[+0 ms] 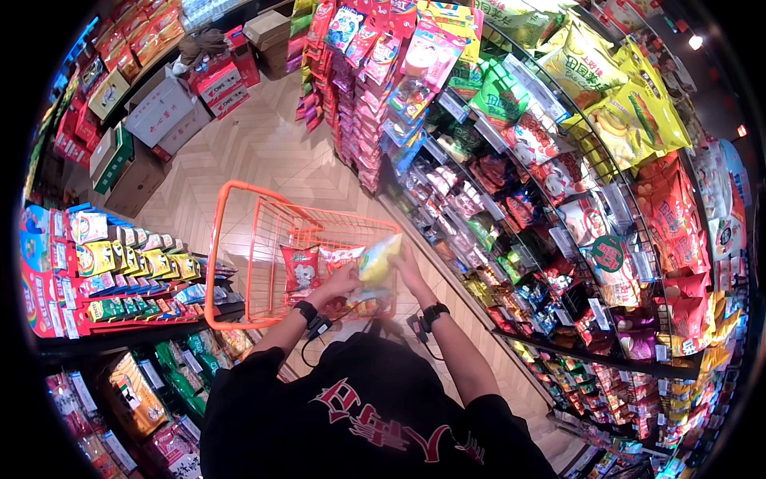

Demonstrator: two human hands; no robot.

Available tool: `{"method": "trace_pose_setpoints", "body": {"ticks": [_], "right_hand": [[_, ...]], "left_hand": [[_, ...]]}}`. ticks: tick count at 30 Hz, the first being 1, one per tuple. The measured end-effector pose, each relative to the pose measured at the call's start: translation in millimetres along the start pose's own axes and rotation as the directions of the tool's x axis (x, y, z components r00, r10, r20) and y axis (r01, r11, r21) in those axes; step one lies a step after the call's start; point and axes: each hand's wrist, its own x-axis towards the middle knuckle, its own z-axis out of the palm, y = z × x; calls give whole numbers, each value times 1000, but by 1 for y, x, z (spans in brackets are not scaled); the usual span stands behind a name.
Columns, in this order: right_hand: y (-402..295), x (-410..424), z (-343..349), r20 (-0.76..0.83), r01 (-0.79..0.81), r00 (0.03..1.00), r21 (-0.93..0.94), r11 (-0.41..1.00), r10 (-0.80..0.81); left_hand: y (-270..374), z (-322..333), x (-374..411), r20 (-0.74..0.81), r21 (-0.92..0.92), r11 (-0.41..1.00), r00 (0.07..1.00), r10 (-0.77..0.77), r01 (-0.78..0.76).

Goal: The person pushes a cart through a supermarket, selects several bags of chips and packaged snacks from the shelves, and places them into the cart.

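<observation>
Both my hands grip a yellow-green snack bag above the near end of an orange shopping cart. My left hand has it by the lower left side. On the bag's right edge is my right hand, its fingers partly hidden behind the bag. Inside the cart, a red snack bag with a cartoon figure stands against the wire. Beside it sits a white and red bag, partly covered by the held bag. More packages lie lower in the basket, blurred and half hidden by my hands.
Wire shelves full of snack bags curve along the right. Hanging candy packets crowd the shelf end ahead. A display of small packets stands close left of the cart. Cardboard boxes are stacked on the wooden floor at the far left.
</observation>
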Motion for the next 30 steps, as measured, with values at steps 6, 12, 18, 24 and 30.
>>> {"method": "trace_pose_setpoints", "body": {"ticks": [6, 12, 18, 24, 30], "right_hand": [[-8, 14, 9, 17, -67, 998, -40, 997, 67], [6, 19, 7, -116, 43, 985, -536, 843, -124], [48, -1, 3, -69, 67, 988, -613, 787, -138], [91, -66, -11, 178, -198, 944, -371, 907, 279], [67, -127, -15, 148, 63, 983, -828, 558, 108]], "left_hand": [[-5, 10, -4, 98, 129, 987, 992, 80, -93], [15, 22, 13, 249, 189, 974, 965, 76, -126], [-6, 23, 20, 272, 192, 976, 961, 51, -106], [-27, 30, 13, 170, 203, 979, 983, -68, 33], [-69, 37, 3, 131, 159, 987, 990, -43, 22]]}}
